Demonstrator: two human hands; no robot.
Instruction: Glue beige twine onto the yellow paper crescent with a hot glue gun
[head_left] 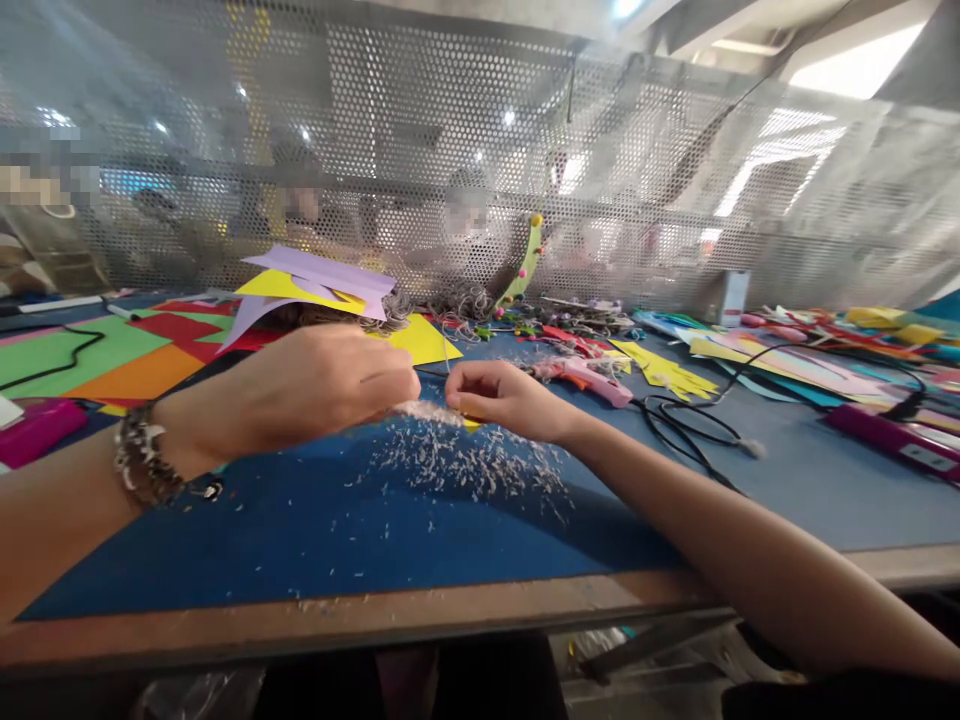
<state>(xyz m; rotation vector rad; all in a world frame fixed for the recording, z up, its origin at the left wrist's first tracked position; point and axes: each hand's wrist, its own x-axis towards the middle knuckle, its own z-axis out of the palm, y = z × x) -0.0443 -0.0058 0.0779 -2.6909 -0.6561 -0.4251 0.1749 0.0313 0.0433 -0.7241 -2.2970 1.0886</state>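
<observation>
Above a flat blue surface with a brown edge [247,575], in the head view, my two hands come close together near the middle. My left hand [330,385] is a curled fist, its grip round one end of a thin, pale, fluffy strip [427,411] that runs out toward the right. My right hand [499,398] has thumb and fingertips drawn narrowly together at the strip's other end; whether that grip closes on it, I cannot tell. Many short, whitish fibre clippings [457,458] lie scattered below, so I judge a good deal of fluff is already off. What shows of the strip is fuzzy all along, so the work looks unfinished to me. Beyond my right hand lies a pink plastic glue gun [600,384]; beyond my left, lilac and yellow paper sheets [330,269] sit over tangled grey yarn [397,308].
</observation>
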